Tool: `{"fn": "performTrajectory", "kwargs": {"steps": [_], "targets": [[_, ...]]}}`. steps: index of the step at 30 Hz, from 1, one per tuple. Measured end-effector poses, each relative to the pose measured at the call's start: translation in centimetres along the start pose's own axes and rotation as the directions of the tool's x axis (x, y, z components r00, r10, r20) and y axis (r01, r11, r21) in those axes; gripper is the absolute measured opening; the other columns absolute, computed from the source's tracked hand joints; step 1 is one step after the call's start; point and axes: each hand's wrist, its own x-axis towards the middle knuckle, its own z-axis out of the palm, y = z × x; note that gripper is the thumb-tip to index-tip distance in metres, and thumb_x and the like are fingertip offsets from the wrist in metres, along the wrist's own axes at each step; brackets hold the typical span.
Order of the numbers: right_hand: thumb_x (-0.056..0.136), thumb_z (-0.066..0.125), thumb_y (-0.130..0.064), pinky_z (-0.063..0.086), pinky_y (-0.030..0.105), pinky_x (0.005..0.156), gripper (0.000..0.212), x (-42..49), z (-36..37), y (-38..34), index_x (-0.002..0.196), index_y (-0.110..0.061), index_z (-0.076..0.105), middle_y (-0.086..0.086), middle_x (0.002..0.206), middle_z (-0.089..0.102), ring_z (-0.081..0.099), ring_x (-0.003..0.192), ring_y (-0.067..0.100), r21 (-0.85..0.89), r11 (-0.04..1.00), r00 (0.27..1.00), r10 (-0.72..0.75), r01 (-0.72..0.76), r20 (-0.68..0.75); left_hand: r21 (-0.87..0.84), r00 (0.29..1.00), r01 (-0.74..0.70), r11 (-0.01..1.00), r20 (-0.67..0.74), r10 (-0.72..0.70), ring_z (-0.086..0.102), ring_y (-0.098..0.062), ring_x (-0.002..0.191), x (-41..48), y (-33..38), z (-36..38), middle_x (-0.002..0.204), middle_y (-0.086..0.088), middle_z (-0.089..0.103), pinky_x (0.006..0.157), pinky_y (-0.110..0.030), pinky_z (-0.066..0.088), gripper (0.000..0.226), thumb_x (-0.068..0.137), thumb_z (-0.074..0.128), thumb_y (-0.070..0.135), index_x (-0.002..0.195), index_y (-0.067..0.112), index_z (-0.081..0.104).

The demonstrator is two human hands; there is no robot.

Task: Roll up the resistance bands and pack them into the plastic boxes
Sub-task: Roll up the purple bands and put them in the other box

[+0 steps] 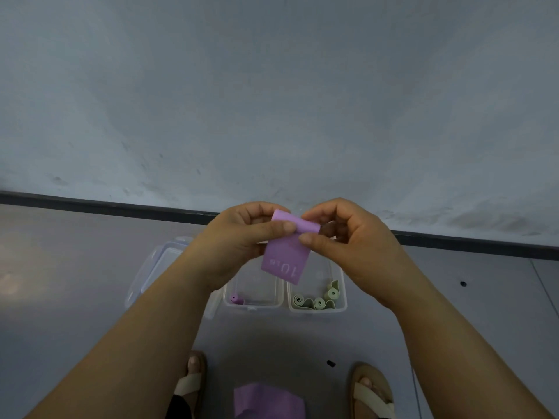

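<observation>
Both hands hold a purple resistance band [286, 258] in the air above two clear plastic boxes. My left hand [242, 237] pinches the band's rolled top from the left, and my right hand [344, 237] pinches it from the right. The loose end hangs down and shows "10" printed upside down. On the floor below, the left box [254, 300] holds one small purple roll [236, 298]. Several green rolled bands [317, 299] lie in the right box [340, 297]. More purple band [269, 400] shows at the bottom edge.
Clear box lids [157, 267] lie on the grey floor left of the boxes. A grey wall with a dark skirting strip [121, 207] stands just behind them. My two sandalled feet [190, 385] are at the bottom, with small dark specks on the floor nearby.
</observation>
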Motion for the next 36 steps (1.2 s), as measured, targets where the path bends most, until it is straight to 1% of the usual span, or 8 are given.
{"fn": "performTrajectory", "kwargs": {"steps": [3, 5, 9, 13, 18, 25, 31, 36], "targets": [[0.076, 0.072, -0.023, 0.052, 0.017, 0.068, 0.027, -0.3, -0.4, -0.2, 0.094, -0.038, 0.057, -0.017, 0.089, 0.061, 0.055, 0.072, 0.001, -0.042, 0.999, 0.995, 0.006, -0.002, 0.104, -0.008, 0.995, 0.069, 0.998, 0.071, -0.068, 0.066, -0.018, 0.082, -0.1, 0.1, -0.9, 0.089, -0.007, 0.071, 0.074, -0.027, 0.057, 0.026, 0.068, 0.070, 0.018, 0.092, 0.009, 0.066], [0.074, 0.074, -0.025, 0.054, 0.022, 0.071, 0.039, -0.4, -0.5, -0.4, 0.102, -0.043, 0.055, -0.023, 0.098, 0.059, 0.057, 0.076, 0.004, -0.059, 0.998, 0.978, 0.023, -0.012, 0.206, -0.001, 0.980, 0.121, 0.993, 0.157, -0.119, 0.067, -0.020, 0.084, -0.3, 0.2, -1.4, 0.091, -0.010, 0.071, 0.074, -0.028, 0.057, 0.029, 0.066, 0.078, 0.018, 0.091, 0.008, 0.068], [0.069, 0.079, -0.021, 0.051, 0.021, 0.074, 0.064, -0.8, -0.6, -0.9, 0.116, -0.051, 0.048, -0.033, 0.116, 0.047, 0.055, 0.088, 0.003, -0.077, 0.997, 0.910, 0.015, 0.019, 0.415, 0.019, 0.875, 0.183, 0.983, 0.452, -0.172, 0.067, -0.014, 0.076, -0.7, 0.3, -1.7, 0.080, -0.004, 0.070, 0.067, -0.023, 0.054, 0.034, 0.053, 0.088, 0.030, 0.081, 0.015, 0.074], [0.066, 0.082, -0.020, 0.050, 0.020, 0.076, 0.069, -1.1, -0.7, -1.3, 0.118, -0.049, 0.049, -0.034, 0.123, 0.044, 0.054, 0.094, 0.001, -0.084, 0.995, 0.862, 0.003, 0.046, 0.507, 0.019, 0.813, 0.172, 0.985, 0.562, -0.153, 0.066, -0.009, 0.077, -0.9, 0.3, -1.4, 0.079, 0.003, 0.070, 0.069, -0.020, 0.052, 0.025, 0.061, 0.083, 0.027, 0.083, 0.019, 0.074], [0.063, 0.084, -0.021, 0.052, 0.022, 0.079, 0.065, -1.2, -0.5, -1.7, 0.111, -0.048, 0.049, -0.034, 0.119, 0.044, 0.052, 0.097, 0.001, -0.101, 0.993, 0.852, 0.007, 0.053, 0.524, 0.040, 0.790, 0.174, 0.984, 0.591, -0.164, 0.066, -0.010, 0.079, -0.9, 0.2, -1.5, 0.081, 0.002, 0.070, 0.071, -0.020, 0.052, 0.026, 0.061, 0.083, 0.030, 0.083, 0.021, 0.074], [0.063, 0.084, -0.020, 0.052, 0.022, 0.075, 0.057, -1.2, -0.6, -1.5, 0.110, -0.039, 0.057, -0.028, 0.117, 0.052, 0.055, 0.095, 0.005, -0.095, 0.993, 0.894, -0.024, 0.074, 0.448, 0.020, 0.818, 0.204, 0.979, 0.545, -0.181, 0.067, -0.012, 0.080, -0.8, -0.1, -1.4, 0.084, -0.002, 0.071, 0.071, -0.023, 0.053, 0.036, 0.055, 0.087, 0.036, 0.084, 0.019, 0.075], [0.056, 0.076, -0.040, 0.054, 0.027, 0.080, 0.054, -0.9, -0.8, -1.4, 0.107, -0.042, 0.060, -0.029, 0.117, 0.052, 0.056, 0.100, 0.005, -0.022, 1.000, 0.872, 0.015, -0.005, 0.489, -0.018, 0.821, 0.200, 0.980, 0.548, -0.158, 0.068, -0.011, 0.078, -0.9, 0.0, -1.2, 0.081, 0.000, 0.071, 0.071, -0.022, 0.053, 0.037, 0.057, 0.085, 0.042, 0.084, 0.019, 0.076], [0.054, 0.078, -0.038, 0.054, 0.022, 0.074, 0.053, -0.9, -0.8, -1.2, 0.105, -0.042, 0.061, -0.028, 0.107, 0.057, 0.059, 0.091, 0.004, 0.018, 0.999, 0.893, 0.037, -0.050, 0.449, -0.056, 0.817, 0.173, 0.983, 0.565, -0.111, 0.067, -0.012, 0.083, -0.9, -0.3, -0.9, 0.085, 0.002, 0.072, 0.079, -0.027, 0.054, 0.033, 0.062, 0.083, 0.040, 0.088, 0.020, 0.075]]}}
